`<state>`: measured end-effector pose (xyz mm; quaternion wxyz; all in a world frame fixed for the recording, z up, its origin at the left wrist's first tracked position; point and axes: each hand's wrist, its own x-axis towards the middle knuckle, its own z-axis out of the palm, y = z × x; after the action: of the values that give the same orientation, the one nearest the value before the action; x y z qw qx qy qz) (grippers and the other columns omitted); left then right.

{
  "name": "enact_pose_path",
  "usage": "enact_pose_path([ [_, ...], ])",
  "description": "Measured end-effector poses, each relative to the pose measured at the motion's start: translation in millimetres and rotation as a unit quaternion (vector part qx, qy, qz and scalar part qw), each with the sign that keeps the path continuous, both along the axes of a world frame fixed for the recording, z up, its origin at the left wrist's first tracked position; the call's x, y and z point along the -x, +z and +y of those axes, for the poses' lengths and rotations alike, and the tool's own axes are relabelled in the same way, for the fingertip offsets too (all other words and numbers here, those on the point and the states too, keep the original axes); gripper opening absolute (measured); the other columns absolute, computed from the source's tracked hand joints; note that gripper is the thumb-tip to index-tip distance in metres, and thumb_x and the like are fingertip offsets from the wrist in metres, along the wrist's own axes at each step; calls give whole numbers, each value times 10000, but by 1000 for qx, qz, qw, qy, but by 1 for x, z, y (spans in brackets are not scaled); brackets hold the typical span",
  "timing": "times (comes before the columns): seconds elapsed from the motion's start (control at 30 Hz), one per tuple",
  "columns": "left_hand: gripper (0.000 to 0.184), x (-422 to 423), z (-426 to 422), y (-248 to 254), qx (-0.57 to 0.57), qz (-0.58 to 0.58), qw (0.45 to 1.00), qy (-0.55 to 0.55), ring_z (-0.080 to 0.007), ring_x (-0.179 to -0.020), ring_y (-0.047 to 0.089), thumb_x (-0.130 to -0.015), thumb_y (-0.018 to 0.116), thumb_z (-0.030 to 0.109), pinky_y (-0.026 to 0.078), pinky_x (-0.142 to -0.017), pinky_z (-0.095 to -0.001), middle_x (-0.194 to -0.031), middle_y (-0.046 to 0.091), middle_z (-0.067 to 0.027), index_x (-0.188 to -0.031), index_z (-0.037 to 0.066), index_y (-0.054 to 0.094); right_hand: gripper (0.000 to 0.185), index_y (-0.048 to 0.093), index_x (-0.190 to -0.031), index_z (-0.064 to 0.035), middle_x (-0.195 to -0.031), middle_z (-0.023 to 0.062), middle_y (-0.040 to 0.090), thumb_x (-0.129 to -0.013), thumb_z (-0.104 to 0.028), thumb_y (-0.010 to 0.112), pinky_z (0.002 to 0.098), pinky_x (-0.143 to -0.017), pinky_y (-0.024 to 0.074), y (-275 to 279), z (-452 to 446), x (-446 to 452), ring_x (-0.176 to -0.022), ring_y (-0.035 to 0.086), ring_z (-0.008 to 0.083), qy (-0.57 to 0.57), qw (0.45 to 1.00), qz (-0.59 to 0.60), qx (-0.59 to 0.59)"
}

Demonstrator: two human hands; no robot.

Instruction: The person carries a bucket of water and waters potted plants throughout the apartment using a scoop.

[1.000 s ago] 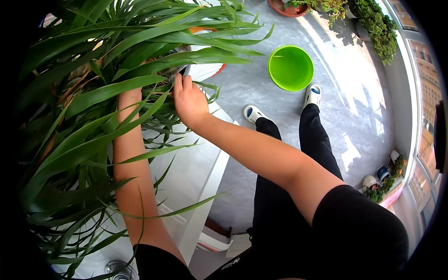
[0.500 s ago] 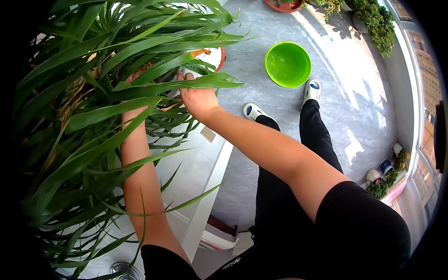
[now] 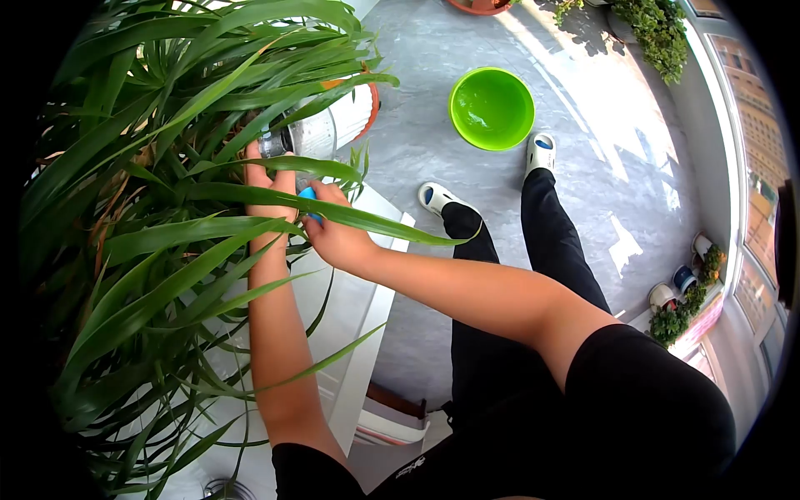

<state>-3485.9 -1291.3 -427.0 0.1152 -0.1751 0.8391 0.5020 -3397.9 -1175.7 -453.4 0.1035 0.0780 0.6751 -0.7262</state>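
Observation:
A large plant with long green leaves (image 3: 167, 208) fills the left side of the head view, over a white ledge. Among its leaves, my left hand (image 3: 271, 179) is beside a clear container with a dark band (image 3: 273, 143); leaves cover most of its fingers, so its grip cannot be told. Just to its right, my right hand (image 3: 337, 233) is closed on a small blue object (image 3: 307, 200), partly behind a leaf. A white ribbed pot (image 3: 333, 125) with an orange-red rim lies past the hands.
On the grey floor (image 3: 408, 333) a bright green basin (image 3: 492, 108) stands ahead of my two white shoes (image 3: 540, 154). Potted plants (image 3: 654, 37) line the window side at top right, and small pots (image 3: 662, 296) stand at lower right. The white ledge (image 3: 354, 367) ends beside my legs.
My right hand has come back toward my body and left, and the blue object now shows in it. The clear container has come into view by my left hand. The view has shifted slightly.

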Motion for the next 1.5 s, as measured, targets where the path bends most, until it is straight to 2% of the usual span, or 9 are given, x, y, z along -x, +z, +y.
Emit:
enact_pose_path([
  [0.1, 621, 6, 12, 6, 189, 87, 970, -124, -276, -1524, 307, -1012, 494, -41, 266, -1236, -387, -1652, 281, -188, -1590, -5, 269, 476, 481, -1349, 31, -1092, 187, 601, -911, -65, 640, 408, -836, 514, -2, 43, 1, -958, 630, 314, 44, 997, -54, 33],
  [0.2, 544, 8, 37, 18, 99, 82, 991, -47, -355, -1358, 518, -977, 506, 27, 386, -1155, -414, -1492, 506, -239, -1515, 0, 432, 452, 508, -1337, 12, -1084, 180, 633, -916, -65, 652, 390, -797, 534, -16, 88, 5, -927, 662, 305, 88, 983, -132, 94],
  [0.23, 449, 10, 30, 16, 166, 38, 981, -90, -239, -1403, 485, -1037, 417, -37, 379, -1178, -354, -1525, 495, -175, -1484, -22, 461, 437, 510, -1341, -2, -1040, 137, 639, -933, -85, 643, 363, -742, 531, -16, 108, 11, -848, 651, 240, 86, 969, -176, 149],
  [0.33, 442, -4, 21, 3, 394, -25, 900, -184, -392, -1277, 569, -955, 484, -36, 472, -1074, -435, -1379, 582, -247, -1394, 0, 525, 422, 516, -1361, -29, -953, 43, 641, -968, -138, 621, 308, -614, 507, -37, 165, 20, -669, 593, 105, 125, 957, -233, 122],
  [0.43, 499, -19, 16, -14, 401, 65, 875, -263, -440, -1159, 582, -879, 525, -46, 483, -1019, -488, -1295, 597, -242, -1375, 13, 527, 460, 519, -1378, -22, -1018, 78, 662, -947, -134, 632, 319, -674, 525, -72, 216, 14, -749, 627, 139, 121, 965, -222, 71],
  [0.67, 627, -29, -26, -40, 573, -172, 759, -259, -392, -1301, 523, -895, 587, 80, 495, -1034, -471, -1451, 517, -181, -1498, 39, 420, 495, 578, -1326, 1, -1239, 263, 651, -850, -124, 634, 448, -994, 493, -204, 354, 20, -1160, 623, 431, 217, 933, -59, -279],
  [0.87, 659, -44, -61, -46, 690, -317, 580, -296, -337, -1366, 493, -955, 543, 128, 498, -1047, -435, -1535, 445, -147, -1569, 54, 314, 468, 580, -1308, -49, -1253, 235, 626, -845, -106, 600, 503, -976, 512, -271, 421, 45, -1124, 632, 418, 364, 811, -57, -454],
  [1.23, 799, -48, -77, -42, 692, -219, 667, -169, -372, -1316, 531, -904, 612, 183, 513, -1018, -486, -1513, 468, -160, -1602, 109, 232, 206, 551, -1152, -8, -1148, 162, 640, -975, -101, 502, 419, -680, 630, -398, 361, 55, -864, 755, 326, 371, 612, 4, -698],
  [1.5, 756, -61, -82, -45, 725, -177, 640, -186, -368, -1269, 560, -886, 609, 190, 504, -998, -526, -1474, 507, -145, -1572, 109, 302, 308, 560, -1266, 8, -1281, 217, 626, -997, -113, 475, 481, -832, 604, -468, 318, 29, -1040, 724, 378, 337, 673, -130, -645],
])
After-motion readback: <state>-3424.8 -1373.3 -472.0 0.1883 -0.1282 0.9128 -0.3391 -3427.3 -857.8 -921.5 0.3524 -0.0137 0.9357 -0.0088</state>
